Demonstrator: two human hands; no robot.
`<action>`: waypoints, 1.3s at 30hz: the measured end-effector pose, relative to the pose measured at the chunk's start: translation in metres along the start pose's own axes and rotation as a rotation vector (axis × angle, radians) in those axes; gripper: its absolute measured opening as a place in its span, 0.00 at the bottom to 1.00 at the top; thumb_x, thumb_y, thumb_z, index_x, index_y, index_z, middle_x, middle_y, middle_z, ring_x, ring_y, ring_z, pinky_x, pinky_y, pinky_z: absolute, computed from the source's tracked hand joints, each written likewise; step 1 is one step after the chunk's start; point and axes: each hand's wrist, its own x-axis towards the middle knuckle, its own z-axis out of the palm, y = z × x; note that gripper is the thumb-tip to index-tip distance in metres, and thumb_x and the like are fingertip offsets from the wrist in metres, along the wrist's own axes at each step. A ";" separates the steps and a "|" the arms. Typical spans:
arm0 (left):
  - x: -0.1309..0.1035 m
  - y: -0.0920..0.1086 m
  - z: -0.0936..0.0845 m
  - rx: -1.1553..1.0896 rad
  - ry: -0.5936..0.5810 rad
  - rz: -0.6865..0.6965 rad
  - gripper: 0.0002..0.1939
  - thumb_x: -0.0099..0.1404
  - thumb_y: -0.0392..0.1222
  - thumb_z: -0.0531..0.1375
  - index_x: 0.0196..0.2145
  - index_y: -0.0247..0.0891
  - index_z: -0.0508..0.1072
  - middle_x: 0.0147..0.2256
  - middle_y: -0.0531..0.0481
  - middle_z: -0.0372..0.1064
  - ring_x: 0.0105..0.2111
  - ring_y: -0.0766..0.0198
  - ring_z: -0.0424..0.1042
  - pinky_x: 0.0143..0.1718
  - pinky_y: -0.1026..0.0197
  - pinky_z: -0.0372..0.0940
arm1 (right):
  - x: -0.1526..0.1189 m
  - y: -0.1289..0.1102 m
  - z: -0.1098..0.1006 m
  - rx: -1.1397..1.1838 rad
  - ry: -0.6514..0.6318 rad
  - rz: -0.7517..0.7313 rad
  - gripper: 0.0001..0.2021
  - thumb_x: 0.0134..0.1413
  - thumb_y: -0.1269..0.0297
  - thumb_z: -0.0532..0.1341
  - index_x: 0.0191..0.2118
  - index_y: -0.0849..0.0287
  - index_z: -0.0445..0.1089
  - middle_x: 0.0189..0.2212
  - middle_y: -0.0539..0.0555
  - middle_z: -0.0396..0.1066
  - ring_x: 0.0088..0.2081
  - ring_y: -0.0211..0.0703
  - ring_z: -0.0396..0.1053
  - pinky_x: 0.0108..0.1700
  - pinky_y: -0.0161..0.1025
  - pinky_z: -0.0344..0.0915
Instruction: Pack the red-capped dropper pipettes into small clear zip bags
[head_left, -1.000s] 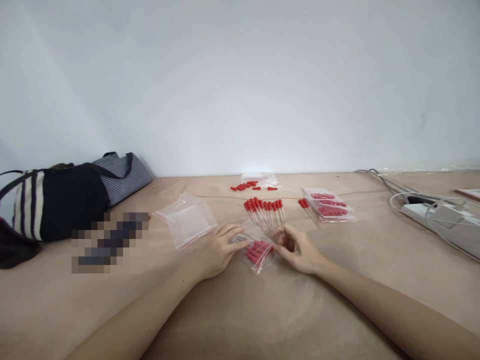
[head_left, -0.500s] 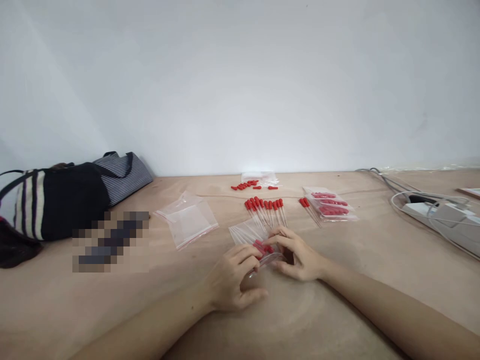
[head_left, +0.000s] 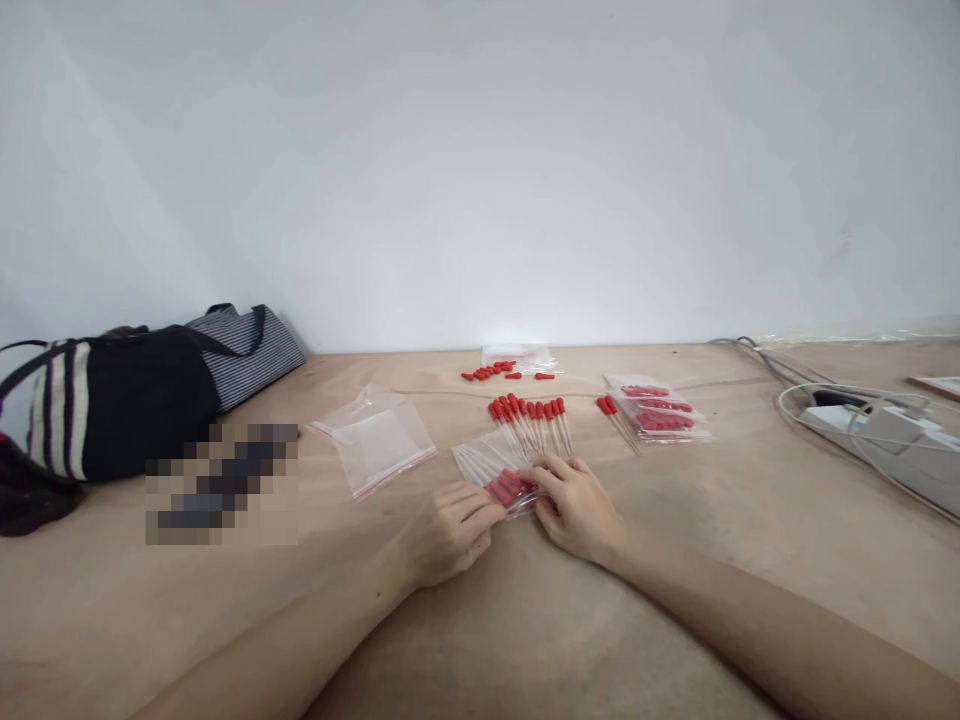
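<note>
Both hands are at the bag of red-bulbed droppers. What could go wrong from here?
The right hand is close to the lower ends of the loose droppers; a forward nudge might scatter them. Thin stems fan out inside the clear bag, so hard pressing might strain it. Bulbs crowd the end where the left hand works and might get pinched.
</note>
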 end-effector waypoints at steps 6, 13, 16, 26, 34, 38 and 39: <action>-0.007 -0.018 -0.011 0.057 0.012 0.126 0.09 0.58 0.29 0.50 0.35 0.33 0.66 0.27 0.47 0.70 0.29 0.62 0.68 0.32 0.59 0.65 | -0.003 0.012 -0.015 -0.003 -0.062 -0.327 0.12 0.52 0.62 0.54 0.42 0.58 0.66 0.34 0.54 0.66 0.35 0.39 0.63 0.39 0.41 0.54; -0.001 -0.021 -0.015 0.187 0.015 0.199 0.08 0.62 0.30 0.50 0.35 0.33 0.67 0.27 0.48 0.70 0.28 0.64 0.68 0.28 0.62 0.65 | 0.003 0.016 -0.009 -0.206 0.173 -0.550 0.07 0.53 0.67 0.54 0.36 0.61 0.68 0.23 0.50 0.67 0.28 0.37 0.61 0.37 0.42 0.55; -0.001 -0.023 -0.011 0.216 0.056 0.222 0.07 0.63 0.30 0.51 0.31 0.33 0.68 0.22 0.51 0.68 0.22 0.67 0.67 0.23 0.65 0.62 | 0.006 0.016 -0.007 -0.307 0.228 -0.603 0.06 0.53 0.73 0.54 0.34 0.63 0.68 0.21 0.49 0.66 0.27 0.36 0.60 0.38 0.42 0.55; 0.002 -0.028 -0.011 0.179 0.144 0.227 0.05 0.61 0.29 0.54 0.31 0.35 0.68 0.21 0.52 0.68 0.24 0.67 0.67 0.26 0.64 0.64 | 0.012 0.027 -0.006 -0.397 0.255 -0.690 0.08 0.53 0.76 0.52 0.30 0.64 0.68 0.23 0.52 0.67 0.28 0.37 0.62 0.39 0.44 0.57; -0.002 -0.035 -0.013 0.250 0.126 0.306 0.07 0.61 0.29 0.53 0.28 0.35 0.68 0.21 0.52 0.67 0.22 0.68 0.67 0.25 0.64 0.64 | 0.013 0.026 -0.008 -0.437 0.301 -0.788 0.10 0.54 0.76 0.51 0.29 0.64 0.68 0.23 0.53 0.68 0.30 0.38 0.64 0.39 0.42 0.60; -0.004 -0.036 -0.012 0.249 0.105 0.283 0.08 0.62 0.30 0.52 0.28 0.35 0.68 0.21 0.52 0.66 0.22 0.68 0.67 0.27 0.62 0.64 | 0.012 0.026 -0.010 -0.463 0.310 -0.780 0.10 0.53 0.76 0.51 0.29 0.62 0.68 0.23 0.52 0.68 0.29 0.37 0.63 0.39 0.41 0.59; -0.004 -0.036 -0.012 0.249 0.101 0.278 0.08 0.63 0.30 0.52 0.29 0.35 0.68 0.20 0.52 0.66 0.22 0.68 0.67 0.27 0.62 0.64 | 0.012 0.026 -0.011 -0.465 0.309 -0.778 0.10 0.53 0.76 0.51 0.29 0.62 0.68 0.23 0.52 0.68 0.29 0.37 0.63 0.39 0.41 0.59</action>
